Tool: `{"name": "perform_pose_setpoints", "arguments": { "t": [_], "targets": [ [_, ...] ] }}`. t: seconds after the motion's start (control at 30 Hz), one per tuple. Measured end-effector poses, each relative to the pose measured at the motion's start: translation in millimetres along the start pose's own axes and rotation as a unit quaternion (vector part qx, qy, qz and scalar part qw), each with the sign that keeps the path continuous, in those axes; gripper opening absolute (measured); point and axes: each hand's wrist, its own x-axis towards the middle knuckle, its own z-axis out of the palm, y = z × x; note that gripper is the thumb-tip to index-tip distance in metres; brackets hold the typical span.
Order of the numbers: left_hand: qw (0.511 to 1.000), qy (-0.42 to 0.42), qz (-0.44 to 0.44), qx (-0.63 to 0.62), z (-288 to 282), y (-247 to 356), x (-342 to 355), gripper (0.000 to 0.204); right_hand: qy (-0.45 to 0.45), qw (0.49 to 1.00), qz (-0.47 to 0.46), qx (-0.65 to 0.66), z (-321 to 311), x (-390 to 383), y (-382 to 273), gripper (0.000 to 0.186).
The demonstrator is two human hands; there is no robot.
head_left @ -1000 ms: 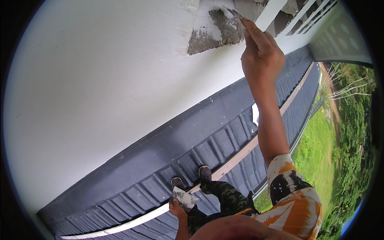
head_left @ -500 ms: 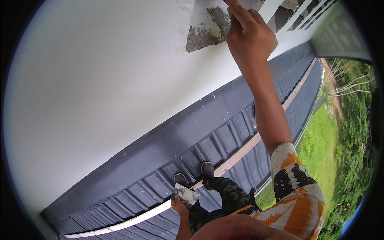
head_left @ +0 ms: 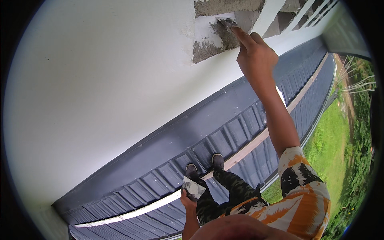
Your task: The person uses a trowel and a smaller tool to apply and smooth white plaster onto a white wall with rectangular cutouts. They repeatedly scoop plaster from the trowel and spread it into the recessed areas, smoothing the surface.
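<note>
My right hand (head_left: 258, 56) is raised to the wall, its fingers closed on a putty knife (head_left: 227, 22). The blade rests against a recess (head_left: 206, 51) in the wall, where white filler partly covers rough grey concrete. One finger stretches along the tool toward its blade. Down by my legs, my left hand (head_left: 188, 201) grips a flat plate (head_left: 194, 189) at its edge. White and grey smears mark the plate's face. How the left fingers wrap beneath it is hidden.
I stand on a dark tiled roof (head_left: 168, 178) with a long wooden batten (head_left: 248, 149) across it. A smooth white wall (head_left: 100, 88) fills the left. Further grey recesses (head_left: 282, 22) continue along the wall. Grass (head_left: 326, 136) lies below the roof edge at right.
The right hand has shifted slightly right and down in view, and the knife blade now shows against the recess. The whole view has tilted a little; the left hand still holds the plate.
</note>
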Motion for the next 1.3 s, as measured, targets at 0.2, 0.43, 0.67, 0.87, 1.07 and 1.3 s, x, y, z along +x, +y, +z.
{"name": "perform_pose_setpoints", "arguments": {
  "t": [0.2,0.43,0.67,0.87,1.07,1.3],
  "targets": [
    [0.999,-0.028,0.012,0.020,48.2,43.8,-20.2,0.044,0.055,0.997,0.008,0.058,-16.1,7.1,0.2,0.037],
    [0.998,-0.060,0.024,0.006,114.2,69.7,-56.6,0.044,-0.063,0.997,0.026,0.041,-14.0,-18.5,15.2,0.048],
    [0.990,-0.133,0.036,-0.038,201.3,116.7,-84.8,0.041,-0.159,0.725,0.428,0.515,-95.4,-104.6,36.6,0.019],
    [0.974,-0.212,0.080,-0.022,296.8,163.8,-129.6,0.038,-0.224,0.360,0.612,0.667,-128.9,-130.0,25.2,0.018],
    [0.966,-0.238,0.095,-0.010,337.9,181.7,-187.8,0.038,-0.236,0.381,0.518,0.728,-153.1,-100.1,22.7,0.017],
    [0.977,-0.161,0.127,0.055,366.4,184.9,-250.2,0.037,-0.351,0.426,0.415,0.723,-209.8,-87.3,26.9,0.018]
  ]
}}
